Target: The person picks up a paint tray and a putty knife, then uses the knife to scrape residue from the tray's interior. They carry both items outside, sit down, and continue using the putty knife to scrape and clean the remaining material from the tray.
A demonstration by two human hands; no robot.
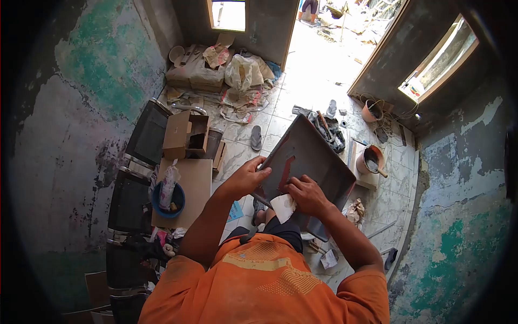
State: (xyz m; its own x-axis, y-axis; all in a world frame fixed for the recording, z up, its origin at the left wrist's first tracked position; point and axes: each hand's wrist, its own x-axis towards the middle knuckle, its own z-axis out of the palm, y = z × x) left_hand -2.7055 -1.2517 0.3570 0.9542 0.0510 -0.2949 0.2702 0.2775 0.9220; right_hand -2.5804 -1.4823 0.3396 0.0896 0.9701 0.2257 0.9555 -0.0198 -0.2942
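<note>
Rubbing the grey panel [315, 162] goes best with the sheet kept steady and tilted, strokes short and even over the reddish patch, pressure flat through the pad. The left hand [247, 177] clamps the panel's edge at nine o'clock, fingers curled over it. The right hand [306, 194] presses a pale sandpaper [283, 207] against the panel's near end, at six o'clock.
</note>
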